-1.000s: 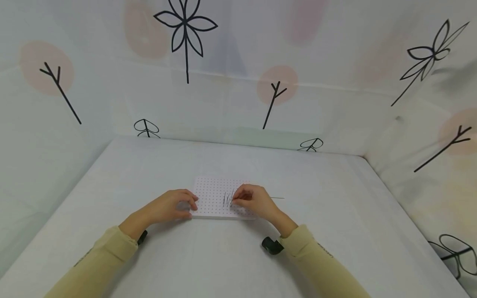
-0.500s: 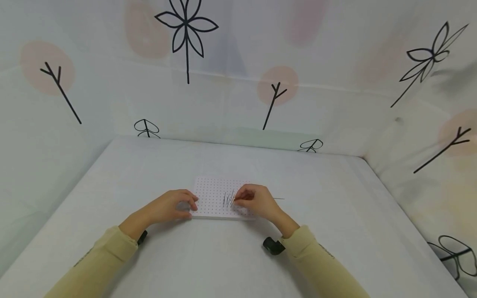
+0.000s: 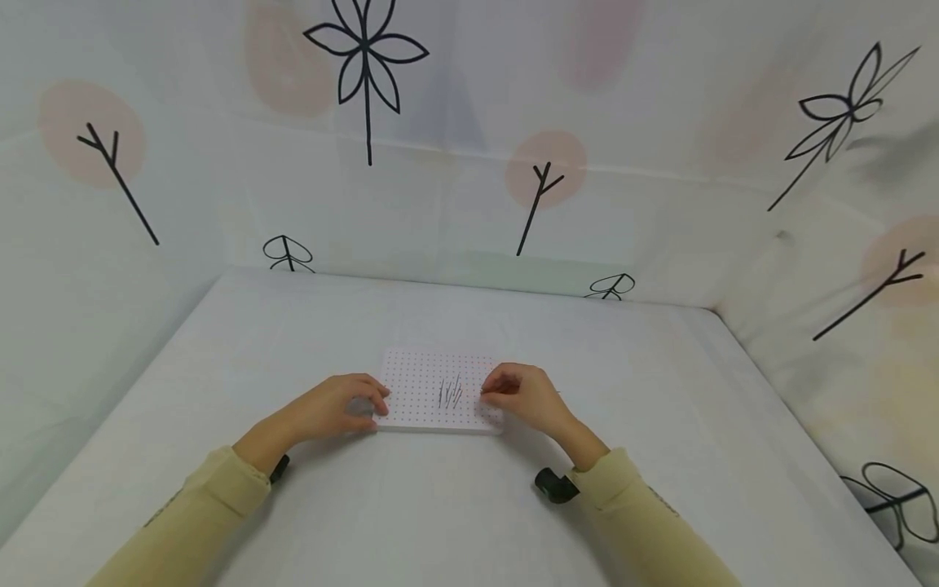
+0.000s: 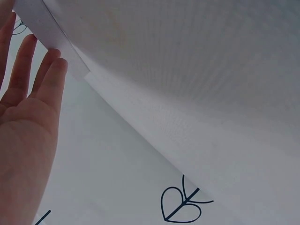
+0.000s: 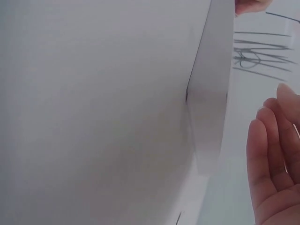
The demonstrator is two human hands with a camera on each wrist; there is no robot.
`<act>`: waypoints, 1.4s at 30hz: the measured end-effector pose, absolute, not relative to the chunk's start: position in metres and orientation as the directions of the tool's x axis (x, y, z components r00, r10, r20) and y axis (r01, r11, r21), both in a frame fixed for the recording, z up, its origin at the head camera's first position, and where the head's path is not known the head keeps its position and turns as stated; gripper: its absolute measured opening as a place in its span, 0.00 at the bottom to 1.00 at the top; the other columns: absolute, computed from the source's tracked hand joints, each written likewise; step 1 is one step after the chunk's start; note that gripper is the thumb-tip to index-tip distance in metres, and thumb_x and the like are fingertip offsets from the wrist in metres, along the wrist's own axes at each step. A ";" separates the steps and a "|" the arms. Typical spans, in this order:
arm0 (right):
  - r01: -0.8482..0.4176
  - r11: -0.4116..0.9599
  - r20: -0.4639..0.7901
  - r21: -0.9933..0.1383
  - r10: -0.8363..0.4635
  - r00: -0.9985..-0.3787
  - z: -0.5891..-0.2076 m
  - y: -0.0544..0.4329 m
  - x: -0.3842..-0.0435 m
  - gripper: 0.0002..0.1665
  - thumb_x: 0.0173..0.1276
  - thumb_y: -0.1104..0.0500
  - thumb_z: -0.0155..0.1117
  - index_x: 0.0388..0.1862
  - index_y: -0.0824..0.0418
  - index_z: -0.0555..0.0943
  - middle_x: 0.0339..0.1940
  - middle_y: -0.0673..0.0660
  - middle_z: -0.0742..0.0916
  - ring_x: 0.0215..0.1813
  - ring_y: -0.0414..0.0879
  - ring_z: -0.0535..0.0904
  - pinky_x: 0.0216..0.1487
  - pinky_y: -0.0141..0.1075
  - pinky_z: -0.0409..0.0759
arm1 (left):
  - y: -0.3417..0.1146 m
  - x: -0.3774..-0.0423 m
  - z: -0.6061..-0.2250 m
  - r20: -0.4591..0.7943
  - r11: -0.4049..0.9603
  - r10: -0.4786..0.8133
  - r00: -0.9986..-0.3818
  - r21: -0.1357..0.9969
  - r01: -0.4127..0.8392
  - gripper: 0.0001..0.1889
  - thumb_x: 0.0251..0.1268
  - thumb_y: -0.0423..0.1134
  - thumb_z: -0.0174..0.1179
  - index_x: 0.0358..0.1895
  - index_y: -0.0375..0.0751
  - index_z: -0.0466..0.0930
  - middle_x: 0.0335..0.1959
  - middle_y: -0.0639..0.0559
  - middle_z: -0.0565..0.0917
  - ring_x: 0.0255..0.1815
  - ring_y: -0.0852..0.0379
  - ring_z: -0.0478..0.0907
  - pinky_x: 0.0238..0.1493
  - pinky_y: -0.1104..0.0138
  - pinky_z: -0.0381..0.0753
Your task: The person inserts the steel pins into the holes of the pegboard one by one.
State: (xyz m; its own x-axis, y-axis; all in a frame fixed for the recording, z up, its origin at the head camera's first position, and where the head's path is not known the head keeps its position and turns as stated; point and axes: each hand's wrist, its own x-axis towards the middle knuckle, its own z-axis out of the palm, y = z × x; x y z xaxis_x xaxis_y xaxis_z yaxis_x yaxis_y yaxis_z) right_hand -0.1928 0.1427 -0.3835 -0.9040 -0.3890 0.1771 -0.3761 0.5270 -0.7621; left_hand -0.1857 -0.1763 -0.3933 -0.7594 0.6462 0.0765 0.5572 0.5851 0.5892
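A white board (image 3: pixel 411 408) dotted with rows of small holes lies on the table. Several thin dark pins (image 3: pixel 450 393) stand up from it, also seen side-on as pins (image 5: pixel 262 47) in the right wrist view. My left hand (image 3: pixel 341 402) rests at the board's left edge, fingers (image 4: pixel 54 77) relaxed along its side. Over the board's right part is my right hand (image 3: pixel 524 397), apart from the pins. Its thumb and fingertips (image 5: pixel 257 133) are close together, and no object shows between them.
A thin dark stick (image 5: pixel 179 218) lies on the table to the right of the board, mostly hidden by the right hand in the head view. White cloth (image 3: pixel 469 220) with printed plants hangs behind the table (image 3: pixel 411 505).
My right hand has moved right, away from the pins it was touching, and now covers most of the stick on the table. The left hand and the board stay put.
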 end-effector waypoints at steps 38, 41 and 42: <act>-0.312 0.647 0.082 -0.696 -0.360 -0.929 -0.387 0.206 -0.204 0.07 0.55 0.66 0.70 0.33 0.62 0.82 0.33 0.50 0.84 0.36 0.44 0.79 0.41 0.38 0.78 | -0.176 -0.185 -0.393 0.087 0.583 0.644 -0.760 0.588 0.561 0.09 0.52 0.33 0.68 0.34 0.51 0.81 0.51 0.51 0.78 0.57 0.48 0.72 0.58 0.51 0.67; -0.287 0.656 0.038 -0.698 -0.365 -0.930 -0.388 0.210 -0.209 0.07 0.55 0.66 0.70 0.34 0.62 0.82 0.32 0.51 0.83 0.36 0.45 0.77 0.40 0.39 0.77 | -0.176 -0.185 -0.393 0.090 0.582 0.647 -0.757 0.584 0.566 0.09 0.52 0.33 0.68 0.34 0.51 0.81 0.51 0.52 0.79 0.57 0.48 0.72 0.58 0.52 0.67; -0.281 0.663 0.029 -0.694 -0.364 -0.931 -0.388 0.211 -0.210 0.07 0.55 0.66 0.70 0.33 0.62 0.82 0.32 0.51 0.83 0.35 0.45 0.77 0.39 0.38 0.77 | -0.177 -0.185 -0.393 0.092 0.581 0.648 -0.756 0.583 0.568 0.09 0.52 0.33 0.68 0.34 0.51 0.81 0.50 0.52 0.79 0.56 0.48 0.72 0.58 0.52 0.68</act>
